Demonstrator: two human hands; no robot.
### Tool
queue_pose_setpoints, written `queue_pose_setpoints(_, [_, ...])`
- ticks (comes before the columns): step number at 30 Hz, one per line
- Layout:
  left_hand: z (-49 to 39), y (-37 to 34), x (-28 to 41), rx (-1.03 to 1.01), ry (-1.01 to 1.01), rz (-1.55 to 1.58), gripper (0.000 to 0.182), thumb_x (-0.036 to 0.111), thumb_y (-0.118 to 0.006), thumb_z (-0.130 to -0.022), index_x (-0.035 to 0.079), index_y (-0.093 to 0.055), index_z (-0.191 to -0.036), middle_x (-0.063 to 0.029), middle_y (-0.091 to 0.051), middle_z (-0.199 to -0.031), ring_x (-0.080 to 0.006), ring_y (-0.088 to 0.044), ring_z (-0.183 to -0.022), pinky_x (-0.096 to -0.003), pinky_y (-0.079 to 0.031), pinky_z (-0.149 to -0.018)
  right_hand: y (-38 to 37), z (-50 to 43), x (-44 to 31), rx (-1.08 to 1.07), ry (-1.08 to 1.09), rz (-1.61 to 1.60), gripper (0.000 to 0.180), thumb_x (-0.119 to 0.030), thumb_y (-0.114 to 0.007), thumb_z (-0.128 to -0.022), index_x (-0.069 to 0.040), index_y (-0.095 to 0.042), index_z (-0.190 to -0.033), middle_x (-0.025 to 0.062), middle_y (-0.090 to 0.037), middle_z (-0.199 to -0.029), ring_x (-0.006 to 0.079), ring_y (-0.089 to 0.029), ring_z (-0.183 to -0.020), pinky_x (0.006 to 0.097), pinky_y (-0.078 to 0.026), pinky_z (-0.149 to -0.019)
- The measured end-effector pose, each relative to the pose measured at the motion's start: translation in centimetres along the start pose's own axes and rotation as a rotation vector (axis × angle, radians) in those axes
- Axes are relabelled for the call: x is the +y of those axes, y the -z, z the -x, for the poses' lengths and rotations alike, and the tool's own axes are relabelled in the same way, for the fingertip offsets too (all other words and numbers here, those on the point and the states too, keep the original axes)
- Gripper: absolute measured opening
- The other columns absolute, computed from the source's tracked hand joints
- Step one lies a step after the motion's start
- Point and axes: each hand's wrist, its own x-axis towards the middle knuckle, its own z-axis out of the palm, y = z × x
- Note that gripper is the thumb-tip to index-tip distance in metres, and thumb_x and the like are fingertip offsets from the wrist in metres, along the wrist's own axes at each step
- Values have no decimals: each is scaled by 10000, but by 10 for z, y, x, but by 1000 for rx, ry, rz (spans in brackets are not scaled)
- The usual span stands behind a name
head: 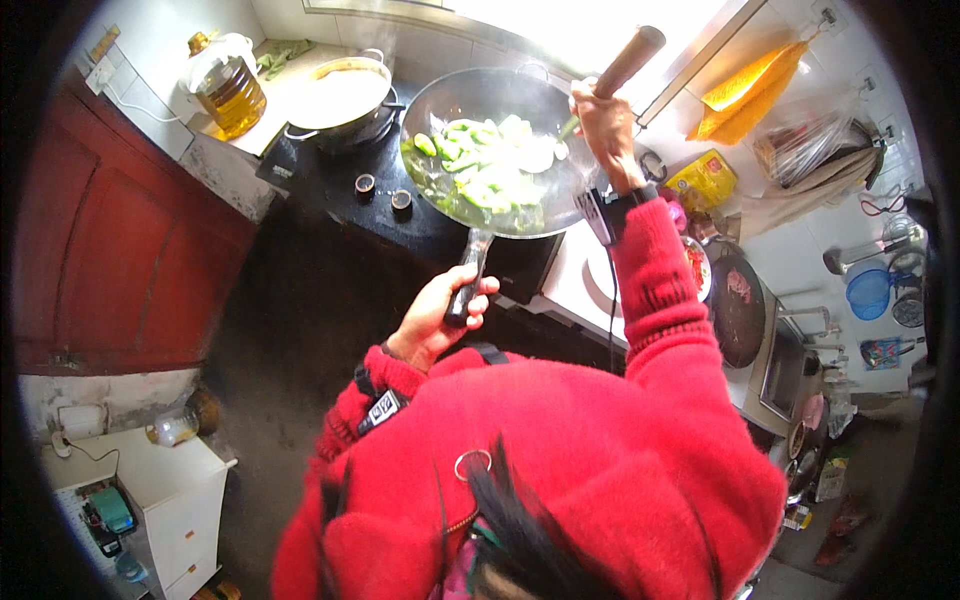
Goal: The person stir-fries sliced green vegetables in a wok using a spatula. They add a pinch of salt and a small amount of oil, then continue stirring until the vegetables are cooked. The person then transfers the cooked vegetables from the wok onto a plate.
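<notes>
My left hand (439, 307) grips the black handle (460, 301) of a wok (564, 196) on the stove. Cut green vegetables (491, 191), which look like peppers, lie in the wok. Bright glare washes out part of them, and a haze like steam hangs above. Over the wok's right side, my right hand (609, 126) is closed around a cooking utensil with a thick wooden handle (631, 58). The utensil's shaft slants down to the food. Its working end is lost in the glare, so its shape cannot be told.
A two-handled pot (330, 126) stands on the black gas stove (330, 176), left of the wok. Beyond it is an oil jug (234, 101). To the right are a plate of red pieces (697, 268), a dark round board (731, 330) and a yellow packet (703, 180). An orange cloth (750, 94) hangs above.
</notes>
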Motion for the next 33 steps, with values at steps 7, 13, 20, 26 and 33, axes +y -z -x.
queue_pose_setpoints(7, [3, 3, 0, 8, -6, -22, 294, 224, -517, -926, 42, -462, -1151, -112, -603, -953, -118, -515, -594, -221, -444, -424, 6, -12, -35, -130, 9, 46, 320, -259, -586, -829, 45, -648, -906, 95, -656, -778, 157, -624, -697, 282, -527, -599])
queue_pose_setpoints(13, [6, -3, 4, 39, 4, -39, 298, 226, -493, -937, 44, -450, -1170, -108, -602, -965, -111, -507, -587, -223, -437, -431, -1, -6, -7, -239, 238, -279, 242, -208, -572, -838, 31, -613, -836, 86, -624, -704, 146, -602, -605, 281, -489, -548])
queue_pose_setpoints(20, [5, -7, 6, 28, 17, -37, 280, 225, -500, -933, 32, -457, -1131, -102, -605, -948, -106, -504, -577, -222, -441, -435, -4, 18, 49, 82, -53, -394, 363, -124, -582, -813, 106, -513, -1084, 88, -607, -755, 127, -584, -639, 266, -492, -512])
queue_pose_setpoints(26, [7, -9, 5, 19, 13, -48, 329, 220, -502, -933, 32, -441, -1196, -111, -602, -957, -109, -506, -590, -216, -436, -427, 26, -12, 10, -105, 186, -266, 280, -210, -609, -841, 62, -626, -907, 81, -629, -733, 140, -608, -660, 270, -517, -546])
queue_pose_setpoints(33, [6, -6, 4, 30, 17, -44, 330, 225, -499, -935, 36, -442, -1200, -113, -605, -965, -110, -506, -584, -219, -436, -429, 19, 5, -2, -146, -70, -188, 269, -190, -633, -817, 51, -621, -938, 54, -625, -731, 116, -597, -642, 243, -496, -569])
